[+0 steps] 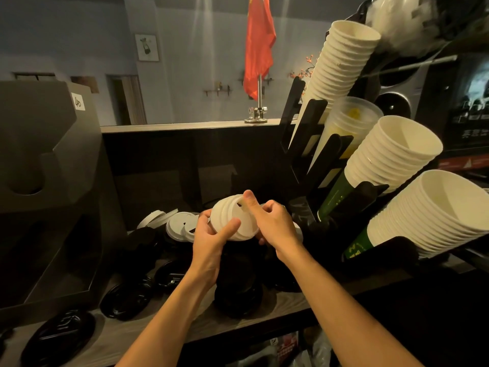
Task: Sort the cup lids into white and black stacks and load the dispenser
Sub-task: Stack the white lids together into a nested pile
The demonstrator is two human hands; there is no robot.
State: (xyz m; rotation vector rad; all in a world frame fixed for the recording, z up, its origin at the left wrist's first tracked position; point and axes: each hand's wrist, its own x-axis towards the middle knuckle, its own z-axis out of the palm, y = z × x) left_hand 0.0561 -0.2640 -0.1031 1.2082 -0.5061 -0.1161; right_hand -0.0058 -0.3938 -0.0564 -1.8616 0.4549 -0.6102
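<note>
White lid stack (230, 211) x1 gripped by L hand (210, 238), R hand (274, 223); 3 white cup stacks (397, 152).

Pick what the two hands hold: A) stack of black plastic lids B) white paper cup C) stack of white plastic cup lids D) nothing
C: the left hand and right hand both grip a stack of white plastic cup lids; the round black plastic lids lie loose on the wooden counter below.
</note>
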